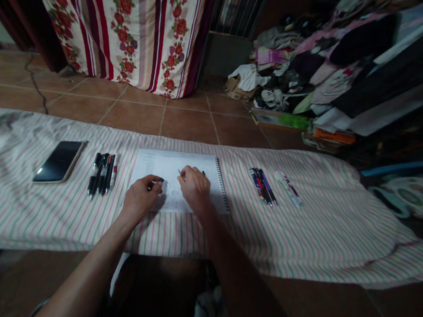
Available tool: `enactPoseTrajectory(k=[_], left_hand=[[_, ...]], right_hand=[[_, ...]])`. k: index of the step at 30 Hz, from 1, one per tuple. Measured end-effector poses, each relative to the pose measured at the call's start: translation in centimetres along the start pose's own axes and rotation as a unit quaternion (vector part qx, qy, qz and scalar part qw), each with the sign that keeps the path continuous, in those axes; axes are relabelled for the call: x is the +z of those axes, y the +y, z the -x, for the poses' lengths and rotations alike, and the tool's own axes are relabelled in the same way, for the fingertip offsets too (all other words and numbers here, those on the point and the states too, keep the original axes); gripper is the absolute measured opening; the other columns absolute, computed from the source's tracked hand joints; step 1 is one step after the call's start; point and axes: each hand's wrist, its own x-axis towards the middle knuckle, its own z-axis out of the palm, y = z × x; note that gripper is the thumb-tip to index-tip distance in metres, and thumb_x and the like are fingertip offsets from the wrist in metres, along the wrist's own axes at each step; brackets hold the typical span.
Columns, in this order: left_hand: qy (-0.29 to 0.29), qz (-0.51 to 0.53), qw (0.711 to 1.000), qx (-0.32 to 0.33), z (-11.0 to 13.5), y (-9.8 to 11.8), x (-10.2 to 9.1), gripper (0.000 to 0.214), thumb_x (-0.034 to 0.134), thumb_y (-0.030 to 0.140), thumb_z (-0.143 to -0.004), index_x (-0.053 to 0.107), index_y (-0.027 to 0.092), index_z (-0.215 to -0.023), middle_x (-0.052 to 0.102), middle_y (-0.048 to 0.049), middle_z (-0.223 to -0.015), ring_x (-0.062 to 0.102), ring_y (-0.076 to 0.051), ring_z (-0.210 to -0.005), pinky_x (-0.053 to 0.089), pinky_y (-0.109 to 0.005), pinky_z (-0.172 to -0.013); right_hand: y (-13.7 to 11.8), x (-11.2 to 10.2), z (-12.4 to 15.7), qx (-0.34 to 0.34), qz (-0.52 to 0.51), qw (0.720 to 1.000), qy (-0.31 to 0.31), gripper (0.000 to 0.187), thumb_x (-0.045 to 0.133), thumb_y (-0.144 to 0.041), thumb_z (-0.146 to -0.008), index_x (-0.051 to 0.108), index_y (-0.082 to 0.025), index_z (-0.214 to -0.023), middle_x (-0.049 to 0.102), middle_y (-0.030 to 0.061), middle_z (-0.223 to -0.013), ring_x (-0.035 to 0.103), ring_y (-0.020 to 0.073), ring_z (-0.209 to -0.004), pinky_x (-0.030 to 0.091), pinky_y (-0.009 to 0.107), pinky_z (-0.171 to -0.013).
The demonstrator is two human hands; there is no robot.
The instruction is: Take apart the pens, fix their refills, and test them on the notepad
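Note:
A spiral notebook lies open on a striped cloth spread over the floor. My right hand rests on the page, closed around a pen whose tip points left onto the paper. My left hand sits at the notebook's lower left corner, fingers curled around a small dark object, perhaps a pen cap. Both forearms reach in from the bottom of the view.
A phone lies face up at the left, beside a row of several dark pens. More pens and a pale one lie right of the notebook. A floral curtain and a pile of clothes stand beyond on the tiled floor.

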Motion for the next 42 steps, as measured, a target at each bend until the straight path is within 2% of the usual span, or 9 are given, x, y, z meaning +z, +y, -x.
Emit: enactPoseTrajectory(k=[4,8,12,16,19,24,30,38,42], left_hand=[[-0.002,0.002,1.0,0.004,0.1,0.1,0.0,0.023,0.053,0.032,-0.079,0.066,0.022,-0.095,0.073,-0.0041,-0.077,0.065,-0.018,-0.066,0.046,-0.027,-0.06],[-0.001,0.004,1.0,0.006,0.1,0.1,0.0,0.024,0.053,0.033,-0.079,0.066,0.022,-0.096,0.073,-0.0043,-0.077,0.065,-0.018,-0.067,0.046,-0.027,-0.061],[0.001,0.007,1.0,0.004,0.2,0.3,-0.1,0.025,0.053,0.032,-0.079,0.066,0.021,-0.096,0.073,-0.005,-0.077,0.066,-0.018,-0.067,0.047,-0.027,-0.061],[-0.007,0.004,1.0,0.006,0.2,0.3,-0.2,0.024,0.052,0.033,-0.078,0.066,0.021,-0.094,0.072,-0.0047,-0.077,0.065,-0.018,-0.065,0.046,-0.027,-0.06],[-0.008,0.005,1.0,0.006,0.1,0.1,0.0,0.025,0.052,0.034,-0.078,0.066,0.021,-0.095,0.072,-0.0047,-0.076,0.065,-0.018,-0.063,0.046,-0.027,-0.059],[-0.009,0.029,0.999,0.018,-0.2,-0.2,0.8,0.024,0.054,0.033,-0.077,0.066,0.022,-0.093,0.072,-0.0041,-0.075,0.065,-0.018,-0.067,0.047,-0.027,-0.061],[-0.008,0.054,0.998,0.035,-0.2,0.1,1.4,0.026,0.055,0.033,-0.075,0.067,0.021,-0.094,0.072,-0.0036,-0.076,0.065,-0.018,-0.071,0.047,-0.028,-0.065],[-0.018,0.106,0.99,0.087,0.7,1.9,2.2,0.023,0.06,0.034,-0.069,0.066,0.019,-0.084,0.068,-0.0012,-0.075,0.061,-0.016,-0.07,0.044,-0.027,-0.067],[-0.013,0.157,0.98,0.126,1.1,2.6,2.7,0.018,0.062,0.031,-0.067,0.061,0.019,-0.08,0.065,-0.0005,-0.076,0.061,-0.016,-0.073,0.045,-0.029,-0.071]], right_hand=[[-0.3,-0.2,0.0,0.016,-0.002,1.0,-0.017,0.018,0.057,-0.027,-0.082,0.059,-0.02,-0.099,0.066,0.0068,-0.088,0.061,0.0196,-0.084,0.04,0.028,-0.07],[-0.5,-0.3,-0.1,0.027,-0.02,0.999,-0.023,0.019,0.053,-0.024,-0.082,0.063,-0.02,-0.098,0.068,0.0076,-0.092,0.062,0.0198,-0.085,0.042,0.028,-0.071],[-0.1,-0.6,-0.6,0.064,-0.115,0.991,-0.021,0.024,0.051,-0.024,-0.08,0.068,-0.023,-0.098,0.071,0.0049,-0.09,0.064,0.0184,-0.086,0.043,0.026,-0.072],[1.1,-0.5,-1.0,0.087,-0.252,0.964,-0.011,0.024,0.054,-0.025,-0.075,0.071,-0.023,-0.093,0.072,0.0026,-0.086,0.065,0.0177,-0.081,0.045,0.025,-0.069],[1.8,-0.2,-1.1,0.106,-0.364,0.925,-0.01,0.021,0.057,-0.025,-0.073,0.071,-0.021,-0.088,0.072,0.002,-0.083,0.064,0.0163,-0.076,0.045,0.024,-0.065],[2.3,-1.0,-0.8,0.178,-0.53,0.829,-0.021,0.022,0.06,-0.026,-0.068,0.068,-0.014,-0.084,0.068,0.0026,-0.073,0.058,0.0108,-0.063,0.042,0.021,-0.058],[3.5,-3.2,-0.4,0.23,-0.629,0.742,0.002,0.024,0.064,-0.028,-0.062,0.066,-0.013,-0.081,0.055,-0.0036,-0.061,0.045,0.0051,-0.052,0.032,0.017,-0.046],[4.4,-4.9,-0.4,0.276,-0.756,0.592,0.041,0.013,0.065,-0.019,-0.063,0.061,-0.016,-0.075,0.053,-0.0043,-0.062,0.048,0.0044,-0.052,0.032,0.015,-0.043],[4.4,-5.4,-0.3,0.271,-0.788,0.548,0.074,0.013,0.068,-0.02,-0.06,0.061,-0.016,-0.072,0.056,-0.003,-0.065,0.05,0.005,-0.055,0.032,0.015,-0.043]])
